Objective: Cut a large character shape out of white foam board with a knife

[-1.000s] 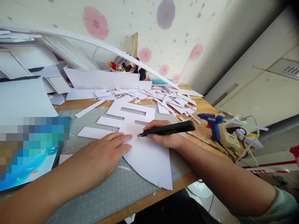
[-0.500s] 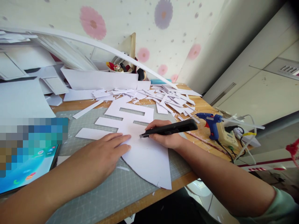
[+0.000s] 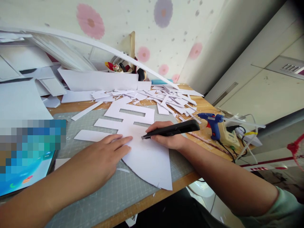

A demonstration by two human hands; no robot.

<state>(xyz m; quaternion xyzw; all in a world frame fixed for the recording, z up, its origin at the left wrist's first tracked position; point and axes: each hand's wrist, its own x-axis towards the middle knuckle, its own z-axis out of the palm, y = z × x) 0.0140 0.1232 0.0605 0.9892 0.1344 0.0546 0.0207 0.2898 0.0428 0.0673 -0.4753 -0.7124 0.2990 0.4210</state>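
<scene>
A white foam board piece (image 3: 152, 161) with rectangular slots and a curved lower edge lies on the grey cutting mat (image 3: 99, 202). My left hand (image 3: 111, 152) rests on its left side, fingers spread and holding nothing. My right hand (image 3: 166, 136) grips a black utility knife (image 3: 175, 128), whose blade tip points left and down at the middle of the board. Whether the tip touches the surface is too fine to tell.
White offcuts (image 3: 166, 101) are heaped at the back of the wooden table. A blue glue gun (image 3: 213, 125) stands at the right beside a power strip (image 3: 230, 136). A tablet (image 3: 30, 152) lies at the left.
The whole view has shifted slightly, so things appear a little further left. Both hands, the knife and the board keep almost the same places relative to each other.
</scene>
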